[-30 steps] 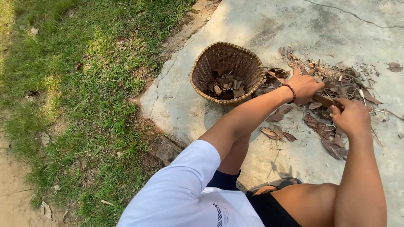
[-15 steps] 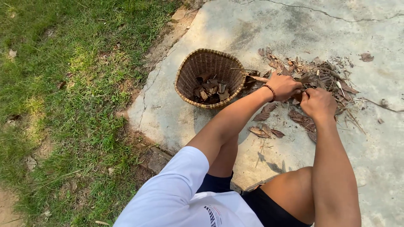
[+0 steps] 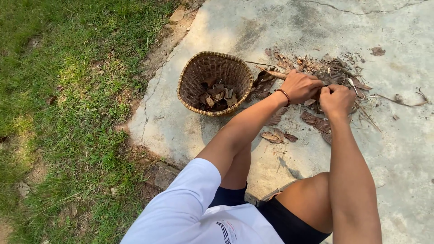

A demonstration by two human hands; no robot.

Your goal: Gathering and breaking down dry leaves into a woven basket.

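Note:
My left hand (image 3: pixel 302 86), with a bead bracelet on its wrist, is closed around a brown stick (image 3: pixel 271 74) whose end pokes out toward the basket. My right hand (image 3: pixel 337 99) is closed right beside it, knuckles nearly touching, seemingly on the same stick, though its fingers hide the grip. Both hands hover over a heap of dry leaves and twigs (image 3: pixel 337 70) on the concrete. A round woven basket (image 3: pixel 184 83) stands just left of the hands and holds several dry leaves in its bottom.
Cracked concrete slab (image 3: pixel 398 149) runs to the right, with loose leaves (image 3: pixel 276 135) near my knee. Grass (image 3: pixel 68 99) covers the left side beyond the slab's broken edge. A long twig (image 3: pixel 398 100) lies at the right.
My right hand has drawn in from the right until it meets my left hand. The long piece that showed between the hands is now hidden. The view has shifted.

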